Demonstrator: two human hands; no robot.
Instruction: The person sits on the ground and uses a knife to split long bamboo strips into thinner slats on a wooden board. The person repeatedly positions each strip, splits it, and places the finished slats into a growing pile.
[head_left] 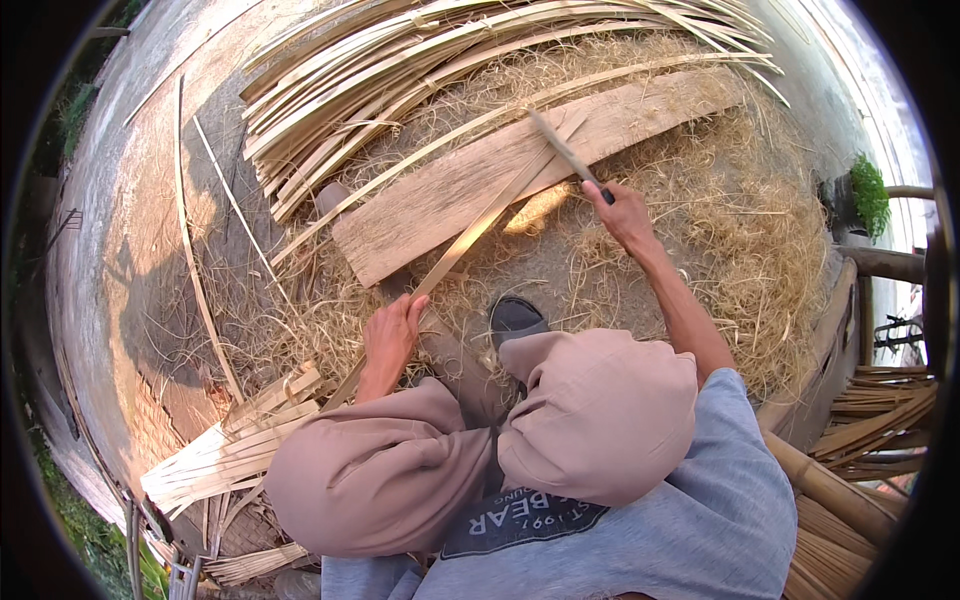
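My left hand [391, 336] is closed around a flat bamboo strip [474, 234], which slants up and away from me. Its far end rests over a wide wooden plank [430, 212]. In my right hand [621, 215] is a knife [562, 145] with a dark handle, gripped in closed fingers. The blade points up and to the left, above the plank and close to the strip's far end; whether it touches the strip I cannot tell.
A big pile of bamboo strips [400, 75] lies beyond the plank. Curly shavings [720, 250] cover the ground around it. More strips [235, 450] are bundled at my left, and others [880, 415] at the right by a bamboo pole [830, 485]. My shoe [517, 316] is below the plank.
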